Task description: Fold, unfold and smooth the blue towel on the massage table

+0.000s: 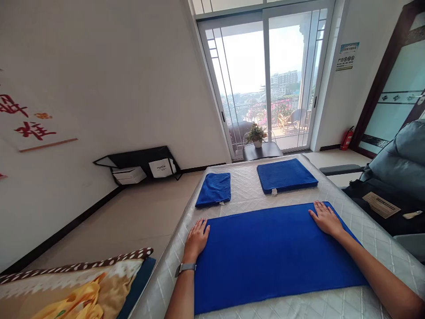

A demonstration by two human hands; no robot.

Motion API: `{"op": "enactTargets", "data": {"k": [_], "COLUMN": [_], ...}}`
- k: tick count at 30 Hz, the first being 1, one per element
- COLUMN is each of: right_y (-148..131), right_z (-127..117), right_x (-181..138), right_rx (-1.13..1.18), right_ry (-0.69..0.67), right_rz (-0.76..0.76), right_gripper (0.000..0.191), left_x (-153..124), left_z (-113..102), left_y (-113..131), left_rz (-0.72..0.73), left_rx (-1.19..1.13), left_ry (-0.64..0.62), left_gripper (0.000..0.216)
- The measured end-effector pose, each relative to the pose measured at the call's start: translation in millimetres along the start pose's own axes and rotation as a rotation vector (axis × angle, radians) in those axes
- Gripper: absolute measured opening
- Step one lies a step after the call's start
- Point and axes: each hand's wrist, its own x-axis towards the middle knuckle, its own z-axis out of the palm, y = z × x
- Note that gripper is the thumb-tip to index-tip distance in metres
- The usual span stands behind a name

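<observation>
A blue towel [265, 252] lies spread flat across the quilted white mattress [244, 184] in front of me. At its far left corner rests my left hand [198, 235], fingers stretched out and pointing away from me. My right hand [327, 218] lies flat on the towel's far right corner, fingers extended. Neither hand grips anything. Beyond the spread towel, a small folded blue towel [214, 189] sits at the left, and a thicker folded blue stack [287, 175] with a white tag sits at the right.
A chair with a potted plant [256, 134] stands past the mattress, before a sliding glass door [265, 79]. On the right is a dark armchair [395, 173] bearing a cardboard piece. Yellow cloth [83, 297] lies lower left. A black rack [146, 155] stands by the wall.
</observation>
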Motion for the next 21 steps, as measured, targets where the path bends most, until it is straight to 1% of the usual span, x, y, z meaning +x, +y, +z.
{"op": "enactTargets", "data": {"k": [2,4,11,14,18,20,21], "right_y": [20,28,22,25,42,45,41], "right_z": [2,4,7,5,-4,-11,-16], "right_x": [2,3,3,5,12,13,13], "right_rx": [-0.009,-0.013,-0.042,-0.045,-0.033,-0.044,-0.055], "right_ry": [0.010,0.018,0.025,0.015,-0.048,-0.037,-0.008], "right_rz": [0.031,0.039,0.061,0.078,0.071,0.135,0.163], "right_gripper": [0.075,0.076,0.076,0.078,0.078,0.076,0.075], "left_x": [0,1,1,0,-1,-1,-1], "left_z": [0,1,1,-2,-6,-7,-7], "left_y": [0,-1,-1,2,5,6,6], "left_rz": [-0.004,-0.004,0.001,-0.009,-0.032,-0.026,-0.021], "left_rx": [0.000,0.002,0.008,0.010,0.011,0.009,0.008], "left_ry": [-0.009,-0.010,-0.019,-0.031,-0.049,-0.046,-0.042], "left_gripper": [0.057,0.057,0.057,0.056,0.055,0.055,0.055]}}
